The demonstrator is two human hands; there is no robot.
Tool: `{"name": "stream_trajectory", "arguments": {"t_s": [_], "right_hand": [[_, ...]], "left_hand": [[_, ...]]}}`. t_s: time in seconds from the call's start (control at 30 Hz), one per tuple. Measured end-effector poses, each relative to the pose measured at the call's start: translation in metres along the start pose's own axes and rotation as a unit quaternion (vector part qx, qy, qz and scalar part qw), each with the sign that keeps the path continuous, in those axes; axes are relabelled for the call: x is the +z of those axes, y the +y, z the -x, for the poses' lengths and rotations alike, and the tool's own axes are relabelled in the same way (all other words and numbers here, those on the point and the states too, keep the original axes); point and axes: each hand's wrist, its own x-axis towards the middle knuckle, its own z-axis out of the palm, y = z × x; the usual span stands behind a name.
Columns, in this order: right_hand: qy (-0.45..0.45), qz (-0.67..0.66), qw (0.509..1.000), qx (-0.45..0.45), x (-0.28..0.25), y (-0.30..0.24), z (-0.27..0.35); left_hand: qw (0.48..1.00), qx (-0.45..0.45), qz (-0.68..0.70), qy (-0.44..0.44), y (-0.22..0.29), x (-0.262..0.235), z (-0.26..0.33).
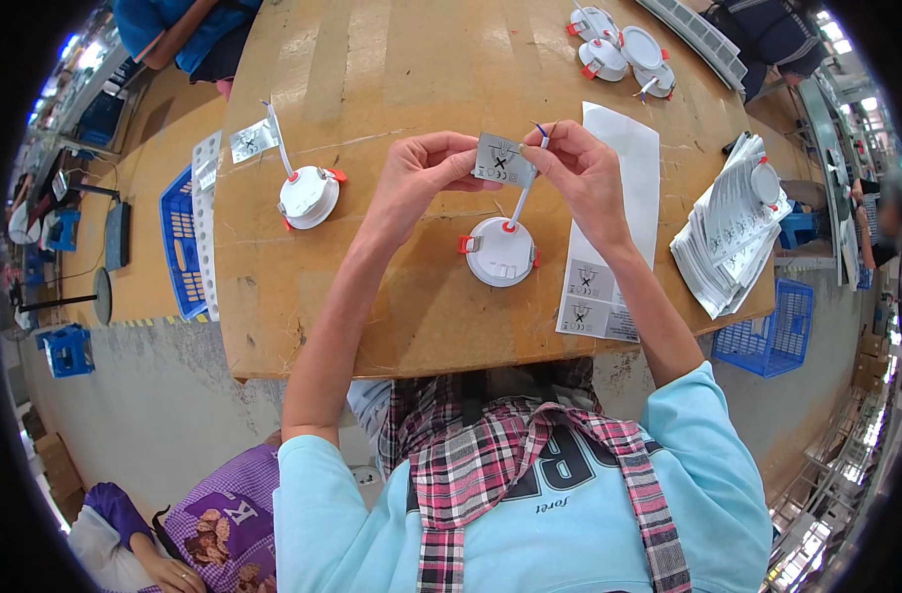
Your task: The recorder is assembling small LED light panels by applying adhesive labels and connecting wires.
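Observation:
A silver label [498,160] with dark printing is stretched between my two hands, next to the white cable [520,203] of a round white downlight [500,259]. The downlight lies on the table, its red-and-metal spring clips at the sides. My left hand [426,176] pinches the label's left edge. At the label's other edge, the fingers of my right hand [584,178] are closed on the cable and label together; the cable's blue wire end pokes out above them. A sheet of labels [614,217] lies under my right forearm. To the left, another downlight [309,198] has a silver label flag on its cable.
Several downlights [603,59] sit at the far right. A stack of label sheets [730,232] rests at the table's right edge with a small white part on top. Blue crates [179,242] stand beyond the table's sides. Other people sit at the far left and lower left.

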Motion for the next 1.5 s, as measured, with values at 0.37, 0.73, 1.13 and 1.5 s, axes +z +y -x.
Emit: {"name": "stream_trajectory", "arguments": {"t_s": [0.37,0.73,1.13,1.5], "right_hand": [[0.026,0.007,1.000,-0.004,0.002,0.001,0.001],[0.042,0.000,0.999,-0.015,0.006,0.004,0.002],[0.009,-0.052,0.998,0.018,0.003,-0.001,0.001],[-0.033,-0.075,0.993,0.082,0.000,0.004,0.001]], "left_hand": [[1.000,0.000,-0.009,0.005,0.002,0.002,-0.001],[0.999,0.006,0.047,0.025,0.004,0.012,0.004],[0.992,0.033,-0.075,0.100,0.006,0.025,0.004],[0.995,0.024,0.010,0.099,-0.008,0.023,0.002]]}}
